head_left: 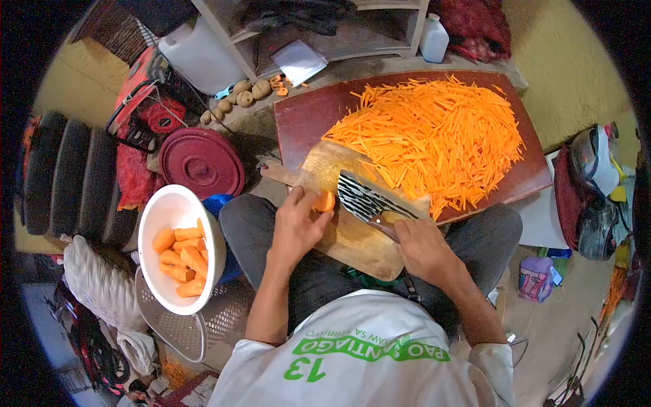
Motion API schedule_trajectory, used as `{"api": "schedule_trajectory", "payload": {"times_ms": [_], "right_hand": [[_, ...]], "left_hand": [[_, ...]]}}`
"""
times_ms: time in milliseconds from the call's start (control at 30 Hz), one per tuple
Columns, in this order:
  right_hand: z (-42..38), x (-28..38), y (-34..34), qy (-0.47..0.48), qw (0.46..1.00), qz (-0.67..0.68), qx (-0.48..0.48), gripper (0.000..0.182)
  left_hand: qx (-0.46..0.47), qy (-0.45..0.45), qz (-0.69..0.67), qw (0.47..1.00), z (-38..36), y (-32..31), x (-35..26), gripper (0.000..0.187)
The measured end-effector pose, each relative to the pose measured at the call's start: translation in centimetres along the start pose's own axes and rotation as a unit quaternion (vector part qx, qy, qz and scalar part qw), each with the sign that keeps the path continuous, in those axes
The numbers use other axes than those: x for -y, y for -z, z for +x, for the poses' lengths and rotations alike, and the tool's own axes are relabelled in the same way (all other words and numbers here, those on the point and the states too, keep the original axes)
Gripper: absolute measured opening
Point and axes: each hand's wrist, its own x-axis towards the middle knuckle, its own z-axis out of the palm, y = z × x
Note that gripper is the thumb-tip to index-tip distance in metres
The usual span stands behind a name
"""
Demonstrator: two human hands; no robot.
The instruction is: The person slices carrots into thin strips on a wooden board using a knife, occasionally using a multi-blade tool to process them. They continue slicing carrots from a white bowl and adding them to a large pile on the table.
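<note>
My left hand [298,224] grips a carrot piece [325,201] on the wooden cutting board [363,245], fingers closed around it. In my right hand [424,249] is the wooden handle of a kitchen knife [366,200]. Its broad blade, patterned in black and white, points left toward the carrot without visibly touching it. Beyond the board, a large heap of carrot sticks [434,136] covers much of a dark red tabletop [298,115]. Some sticks lie against the board's far edge.
On my left stands a white basin [147,251] with several peeled carrots [182,261], above a perforated basket [224,319]. A maroon lid [201,163] lies farther back. Potatoes [245,98] and a white sheet [298,62] are near the shelf [390,41].
</note>
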Motion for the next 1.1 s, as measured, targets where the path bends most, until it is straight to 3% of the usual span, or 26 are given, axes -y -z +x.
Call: {"api": "schedule_trajectory", "payload": {"times_ms": [67,167,267,367,567,667,867,967,1100], "right_hand": [[0.5,0.8,1.7,-0.057,0.994,0.061,0.071,0.045],[0.1,0.8,1.7,0.036,0.987,0.123,-0.099,0.036],[2.2,2.1,3.2,-0.104,0.980,0.160,0.064,0.037],[2.9,1.9,2.2,-0.051,0.994,0.092,0.034,0.037],[3.4,-0.6,2.9,-0.035,0.968,0.219,-0.118,0.037],[4.1,-2.5,4.5,-0.116,0.966,0.218,-0.076,0.034],[3.0,-1.1,5.6,-0.125,0.931,0.330,-0.092,0.038],[2.2,-1.0,3.3,-0.066,0.928,0.321,-0.175,0.043],[1.2,1.1,4.7,-0.110,0.910,0.372,-0.144,0.046]], "left_hand": [[-0.017,-0.038,0.012,0.999,-1.1,-0.2,-0.2,0.041],[-0.011,-0.043,0.007,0.999,-2.7,-0.8,-0.7,0.042],[0.003,-0.038,-0.030,0.999,-2.7,-1.3,-1.3,0.044],[0.038,-0.039,-0.066,0.996,-2.5,-1.7,-1.7,0.044],[0.069,-0.039,-0.066,0.995,-2.6,-3.0,-2.2,0.044],[0.075,-0.033,-0.050,0.995,-2.6,-2.8,-2.4,0.043],[0.064,-0.048,-0.070,0.994,-2.7,-3.1,-1.8,0.043],[0.071,-0.065,-0.069,0.993,-2.2,-3.0,-1.9,0.044],[0.053,-0.094,-0.062,0.992,-1.7,-2.9,-2.2,0.043]]}}
